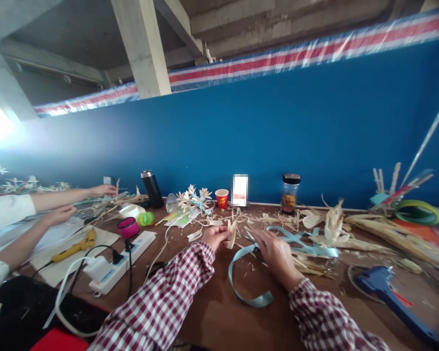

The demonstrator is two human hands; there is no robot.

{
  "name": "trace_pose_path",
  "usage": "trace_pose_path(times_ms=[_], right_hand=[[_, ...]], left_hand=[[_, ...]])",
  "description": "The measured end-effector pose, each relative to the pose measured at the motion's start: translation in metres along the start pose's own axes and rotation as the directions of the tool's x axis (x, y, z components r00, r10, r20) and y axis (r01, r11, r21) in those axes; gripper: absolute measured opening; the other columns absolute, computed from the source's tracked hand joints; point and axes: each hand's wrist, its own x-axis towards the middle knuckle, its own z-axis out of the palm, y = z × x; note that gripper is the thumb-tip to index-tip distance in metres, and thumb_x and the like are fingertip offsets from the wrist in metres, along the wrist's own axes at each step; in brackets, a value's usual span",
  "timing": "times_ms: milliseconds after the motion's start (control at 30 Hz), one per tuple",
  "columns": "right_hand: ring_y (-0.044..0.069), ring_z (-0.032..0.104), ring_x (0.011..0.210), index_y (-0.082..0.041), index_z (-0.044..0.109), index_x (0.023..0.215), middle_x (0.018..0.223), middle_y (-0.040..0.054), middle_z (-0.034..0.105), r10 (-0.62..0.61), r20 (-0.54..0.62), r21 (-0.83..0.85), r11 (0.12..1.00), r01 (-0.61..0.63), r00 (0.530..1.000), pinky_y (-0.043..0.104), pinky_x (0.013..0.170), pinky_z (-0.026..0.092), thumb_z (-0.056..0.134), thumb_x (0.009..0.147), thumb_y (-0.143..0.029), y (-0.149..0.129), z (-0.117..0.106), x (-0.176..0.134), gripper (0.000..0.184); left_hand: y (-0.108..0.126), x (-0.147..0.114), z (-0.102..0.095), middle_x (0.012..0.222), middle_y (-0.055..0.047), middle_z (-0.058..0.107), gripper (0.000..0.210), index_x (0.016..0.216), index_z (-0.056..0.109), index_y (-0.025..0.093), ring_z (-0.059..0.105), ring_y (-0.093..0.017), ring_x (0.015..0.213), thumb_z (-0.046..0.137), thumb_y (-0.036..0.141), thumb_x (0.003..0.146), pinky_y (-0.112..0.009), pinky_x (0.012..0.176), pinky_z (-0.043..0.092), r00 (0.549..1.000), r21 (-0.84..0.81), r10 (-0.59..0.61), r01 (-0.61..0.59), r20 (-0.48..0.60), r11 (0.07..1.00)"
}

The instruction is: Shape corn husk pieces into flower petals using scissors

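Observation:
My left hand pinches a small pale strip of corn husk upright between thumb and fingers. To its right my right hand is closed around a pair of scissors. The dark handle shows partly under the palm, and the blades point toward the husk but stand apart from it. A light blue ribbon curls on the brown table between my forearms. More ribbon lies crossed just beyond my right hand, over husk scraps.
A blue glue gun lies at right, near husk bundles. Behind stand a red paper cup, husk flowers, a glass jar and a black flask. At left are a power strip, a yellow glue gun and a co-worker's hands.

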Motion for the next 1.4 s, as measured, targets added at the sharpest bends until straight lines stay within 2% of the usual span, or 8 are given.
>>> trace_pose_path(times_ms=[300,400,600,800,933,1033,1167,1400], right_hand=[[0.019,0.068,0.084,-0.022,0.064,0.108,0.100,0.0066,0.071,-0.021,-0.005,0.022,1.000,0.021,1.000,0.026,0.070,0.051,0.042,0.092,-0.022,-0.002,0.004,-0.002,0.026],[0.019,0.068,0.085,-0.021,0.063,0.107,0.100,0.0069,0.071,-0.015,-0.003,0.025,1.000,0.015,1.000,0.027,0.071,0.051,0.043,0.092,-0.023,-0.001,0.005,-0.002,0.026],[0.018,0.068,0.085,-0.021,0.063,0.105,0.099,0.0069,0.071,-0.010,-0.023,0.066,0.998,0.011,1.000,0.026,0.072,0.051,0.041,0.092,-0.026,-0.001,0.005,-0.002,0.026],[0.019,0.068,0.083,-0.020,0.061,0.104,0.097,0.0070,0.070,0.029,-0.070,0.073,0.997,-0.024,0.997,0.025,0.069,0.049,0.040,0.093,-0.029,0.001,0.010,-0.003,0.025],[0.017,0.066,0.064,-0.018,0.059,0.097,0.079,0.0049,0.070,0.097,-0.079,0.043,0.995,-0.094,0.992,0.023,0.055,0.043,0.038,0.093,-0.031,0.002,0.012,-0.003,0.025],[0.016,0.065,0.064,-0.019,0.058,0.093,0.077,0.0045,0.068,0.092,-0.082,0.048,0.995,-0.089,0.992,0.023,0.057,0.042,0.038,0.094,-0.032,0.002,0.012,-0.002,0.025],[0.016,0.064,0.070,-0.019,0.057,0.093,0.081,0.0045,0.067,0.084,-0.091,0.101,0.992,-0.075,0.992,0.023,0.063,0.042,0.040,0.093,-0.031,0.000,0.012,-0.002,0.021],[0.016,0.062,0.069,-0.020,0.056,0.093,0.080,0.0044,0.066,0.104,-0.105,0.137,0.987,-0.089,0.989,0.024,0.064,0.043,0.041,0.093,-0.029,0.001,0.014,-0.002,0.017]], left_hand=[[-0.012,-0.004,0.025,0.073,-0.007,0.070,0.009,0.074,0.067,0.012,0.052,-0.007,0.048,0.072,0.015,0.068,-0.014,0.035,0.030,1.000,-0.155,0.005,-0.004,0.007,0.988],[-0.013,-0.001,0.028,0.070,-0.006,0.069,0.007,0.077,0.065,0.011,0.045,-0.004,0.040,0.068,0.014,0.072,-0.015,0.034,0.028,1.000,-0.210,0.003,0.000,0.013,0.978],[-0.011,-0.002,0.038,0.064,-0.002,0.063,0.009,0.082,0.057,0.013,0.051,-0.006,0.044,0.063,0.011,0.075,-0.017,0.043,0.044,0.998,-0.325,-0.028,0.043,0.053,0.945],[-0.010,-0.001,0.048,0.058,0.001,0.060,0.016,0.073,0.048,0.016,0.045,-0.004,0.038,0.062,0.009,0.073,-0.014,0.034,0.034,0.991,-0.424,-0.044,0.092,0.124,0.901],[-0.011,0.000,0.052,0.049,0.005,0.053,0.022,0.067,0.047,0.016,0.044,-0.004,0.037,0.069,0.010,0.067,-0.014,0.037,0.037,0.984,-0.450,-0.039,0.115,0.174,0.886],[-0.013,0.002,0.054,0.049,0.006,0.053,0.028,0.067,0.050,0.015,0.048,-0.004,0.040,0.078,0.013,0.059,-0.015,0.042,0.040,0.979,-0.502,0.004,0.100,0.202,0.859],[-0.018,0.008,0.053,0.067,-0.002,0.065,0.034,0.073,0.061,0.010,0.060,-0.008,0.057,0.085,0.021,0.052,-0.019,0.060,0.051,0.955,-0.562,0.071,0.108,0.287,0.820],[-0.024,0.009,0.049,0.078,-0.005,0.069,0.028,0.084,0.065,0.012,0.065,-0.010,0.070,0.080,0.011,0.060,-0.022,0.074,0.052,0.950,-0.570,0.003,0.185,0.312,0.800]])
